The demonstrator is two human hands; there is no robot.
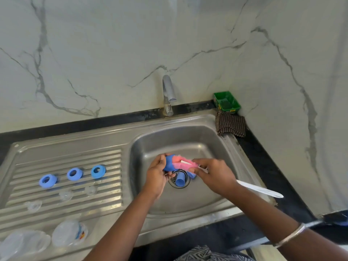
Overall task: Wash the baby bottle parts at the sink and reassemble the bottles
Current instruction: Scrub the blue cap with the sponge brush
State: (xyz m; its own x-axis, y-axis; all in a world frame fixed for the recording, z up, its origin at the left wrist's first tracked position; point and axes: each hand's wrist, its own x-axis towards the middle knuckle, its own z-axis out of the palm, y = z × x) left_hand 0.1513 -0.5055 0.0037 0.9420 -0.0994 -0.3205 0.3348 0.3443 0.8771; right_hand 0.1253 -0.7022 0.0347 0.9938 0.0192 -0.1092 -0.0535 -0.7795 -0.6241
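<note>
Over the sink basin (207, 140), my left hand (157, 176) grips a blue bottle cap (169, 163). My right hand (212, 176) grips a bottle brush by its white handle (259, 189), and the brush's pink sponge head (183, 162) is pushed into the cap. Another blue cap (180, 180) lies on the drain, and a further blue piece (192, 175) shows under my right hand. Three blue collar rings (48, 181) (74, 174) (98, 171) sit on the drainboard, with three clear teats (66, 195) (91, 190) (33, 205) in front of them. Clear bottles (69, 232) (20, 242) lie at the front left.
The tap (168, 93) stands behind the basin, and no water is seen running. A green tub (227, 101) and a checked cloth (230, 124) sit in the back right corner. The ribbed drainboard (111, 162) lies to the left, with a black counter edge (273, 172) on the right.
</note>
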